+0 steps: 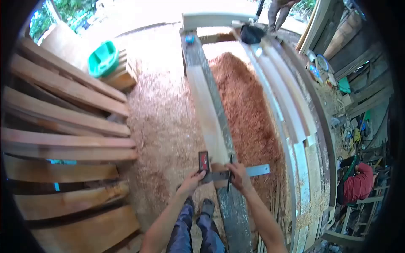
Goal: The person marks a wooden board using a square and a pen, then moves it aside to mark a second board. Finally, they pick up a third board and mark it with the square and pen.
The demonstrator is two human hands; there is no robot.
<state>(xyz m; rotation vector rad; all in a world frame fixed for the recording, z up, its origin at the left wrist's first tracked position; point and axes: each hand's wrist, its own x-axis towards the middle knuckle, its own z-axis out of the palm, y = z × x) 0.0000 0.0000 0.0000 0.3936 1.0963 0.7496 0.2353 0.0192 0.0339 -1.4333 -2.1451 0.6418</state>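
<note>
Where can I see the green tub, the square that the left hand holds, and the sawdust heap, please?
Green tub [103, 60]: head view, on its inside.
Square [258, 170]: head view, on the free end of its metal blade.
Sawdust heap [242, 105]: head view, on its reddish-brown surface.

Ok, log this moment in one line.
left hand: holds metal square across pale board | right hand: holds thin dark stick at square's blade | weathered beam: under board | sawdust: heaped alongside

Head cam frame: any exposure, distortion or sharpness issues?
Head view: outdoor ground at top blown out to white; head view: fisheye bows the planks at left, black vignette fills the corners; head view: silvery blade by the right hand looks soft, no markings readable.
</note>
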